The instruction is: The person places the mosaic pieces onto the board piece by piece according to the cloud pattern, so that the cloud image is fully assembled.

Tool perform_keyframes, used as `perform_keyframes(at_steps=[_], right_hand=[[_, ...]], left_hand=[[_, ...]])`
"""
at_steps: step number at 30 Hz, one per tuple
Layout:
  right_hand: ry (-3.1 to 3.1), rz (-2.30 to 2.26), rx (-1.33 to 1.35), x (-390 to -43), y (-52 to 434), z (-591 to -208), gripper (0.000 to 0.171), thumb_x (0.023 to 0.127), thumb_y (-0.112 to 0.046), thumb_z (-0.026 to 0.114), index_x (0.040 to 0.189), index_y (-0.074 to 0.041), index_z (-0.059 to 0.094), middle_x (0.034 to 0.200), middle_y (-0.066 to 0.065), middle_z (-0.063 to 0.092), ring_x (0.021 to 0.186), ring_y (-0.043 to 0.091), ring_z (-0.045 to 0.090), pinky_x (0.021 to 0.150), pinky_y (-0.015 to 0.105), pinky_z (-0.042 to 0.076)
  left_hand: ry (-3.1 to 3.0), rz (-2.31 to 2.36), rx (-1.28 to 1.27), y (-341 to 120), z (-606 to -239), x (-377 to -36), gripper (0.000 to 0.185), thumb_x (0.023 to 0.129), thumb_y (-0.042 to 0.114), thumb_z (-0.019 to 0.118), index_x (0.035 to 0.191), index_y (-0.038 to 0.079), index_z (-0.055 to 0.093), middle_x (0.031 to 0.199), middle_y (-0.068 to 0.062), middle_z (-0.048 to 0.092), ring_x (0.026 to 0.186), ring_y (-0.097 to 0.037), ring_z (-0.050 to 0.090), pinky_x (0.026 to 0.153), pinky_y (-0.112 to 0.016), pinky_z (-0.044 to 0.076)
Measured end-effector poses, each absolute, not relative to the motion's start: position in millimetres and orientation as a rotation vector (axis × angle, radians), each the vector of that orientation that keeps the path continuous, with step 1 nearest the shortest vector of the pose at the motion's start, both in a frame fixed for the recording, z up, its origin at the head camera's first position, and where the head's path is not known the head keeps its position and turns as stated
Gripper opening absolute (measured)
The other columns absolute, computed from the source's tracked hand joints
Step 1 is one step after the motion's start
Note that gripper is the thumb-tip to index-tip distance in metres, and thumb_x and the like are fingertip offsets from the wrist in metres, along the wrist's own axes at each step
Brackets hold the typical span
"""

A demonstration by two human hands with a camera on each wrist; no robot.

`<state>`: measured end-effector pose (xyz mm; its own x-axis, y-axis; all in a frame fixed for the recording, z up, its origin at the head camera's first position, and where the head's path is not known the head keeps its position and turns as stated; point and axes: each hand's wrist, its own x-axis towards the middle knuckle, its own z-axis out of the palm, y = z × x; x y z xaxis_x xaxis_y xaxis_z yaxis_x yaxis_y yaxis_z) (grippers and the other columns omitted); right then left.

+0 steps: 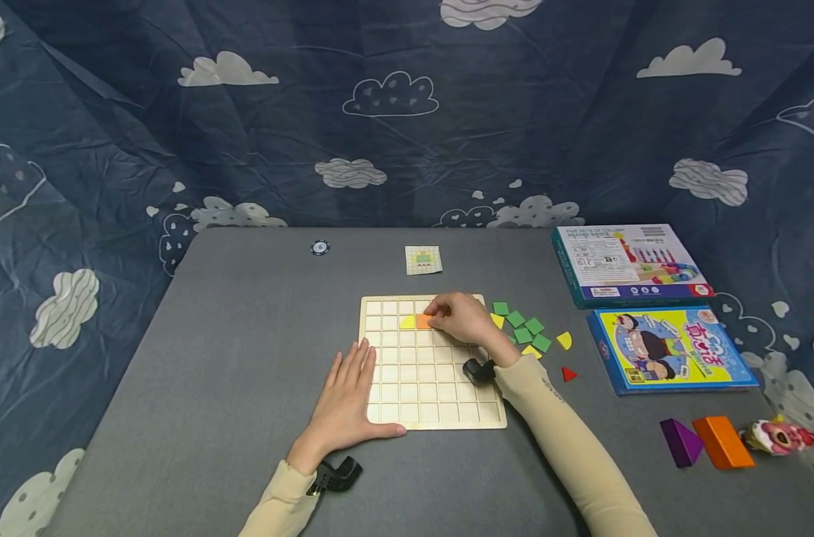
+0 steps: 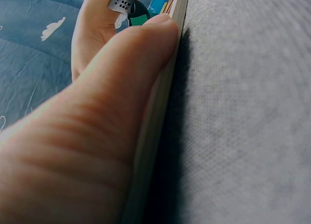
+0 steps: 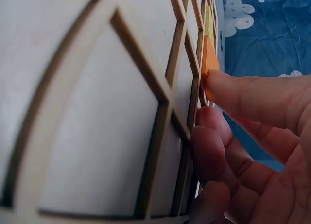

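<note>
A pale wooden grid board (image 1: 413, 391) lies on the grey table. My left hand (image 1: 342, 399) rests spread at its lower left corner, fingers along the left edge and thumb along the near edge. In the left wrist view the thumb (image 2: 121, 68) lies against the board's side. Over the board's upper part, my right hand (image 1: 463, 319) pinches an orange tile (image 1: 421, 321) in a cell of the second row. The right wrist view shows the thumb on this orange tile (image 3: 210, 59), other fingers curled at the grid. A yellow piece (image 1: 407, 324) sits immediately left of it.
Right of the board lie several green square tiles (image 1: 533, 326), a few yellow pieces (image 1: 564, 341) and a red triangle (image 1: 568, 374). Behind are a pattern card (image 1: 423, 260) and chip (image 1: 320, 247). Two boxes (image 1: 675, 350), a purple wedge (image 1: 680, 442), orange block (image 1: 724, 442) and figurine (image 1: 780, 436) stand right.
</note>
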<state>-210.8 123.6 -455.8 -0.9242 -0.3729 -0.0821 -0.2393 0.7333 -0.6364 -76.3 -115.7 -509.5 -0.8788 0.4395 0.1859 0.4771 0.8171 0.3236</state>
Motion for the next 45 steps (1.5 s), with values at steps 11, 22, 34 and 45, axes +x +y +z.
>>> perform_keyframes(at_steps=[11, 22, 34, 45], right_hand=[[2.773, -0.912, -0.452, -209, 124, -455, 0.011, 0.084, -0.02, 0.074, 0.094, -0.017, 0.076, 0.075, -0.006, 0.064, 0.064, 0.013, 0.051, 0.058, 0.029, 0.039], [2.763, -0.937, -0.419, -208, 126, -455, 0.009, 0.084, -0.02, 0.074, 0.092, -0.017, 0.076, 0.075, -0.006, 0.064, 0.063, 0.014, 0.051, 0.057, 0.029, 0.038], [2.679, -1.037, -0.558, -203, 136, -459, 0.02, 0.088, -0.018, 0.069, 0.106, -0.009, 0.071, 0.079, -0.001, 0.06, 0.068, 0.015, 0.05, 0.063, 0.03, 0.04], [2.742, -1.192, -0.558, -176, 183, -447, 0.021, 0.09, -0.016, 0.067, 0.107, -0.004, 0.071, 0.08, 0.001, 0.061, 0.059, 0.017, 0.049, 0.049, 0.029, 0.039]], left_hand=[[-2.934, -0.551, -0.719, -115, -508, -77, 0.128, 0.066, 0.086, 0.05, 0.15, -0.003, 0.014, 0.156, -0.019, 0.009, 0.143, -0.03, 0.003, 0.113, -0.045, 0.002], [-2.945, -0.554, -0.725, -114, -508, -77, 0.128, 0.066, 0.086, 0.049, 0.15, -0.003, 0.014, 0.156, -0.018, 0.008, 0.143, -0.029, 0.003, 0.113, -0.045, 0.001], [-2.94, -0.545, -0.712, -114, -508, -76, 0.128, 0.065, 0.087, 0.05, 0.149, -0.004, 0.016, 0.156, -0.019, 0.009, 0.143, -0.03, 0.004, 0.113, -0.046, 0.003], [-2.933, -0.551, -0.72, -114, -510, -77, 0.128, 0.066, 0.086, 0.05, 0.149, -0.004, 0.014, 0.156, -0.018, 0.008, 0.143, -0.03, 0.002, 0.113, -0.045, 0.001]])
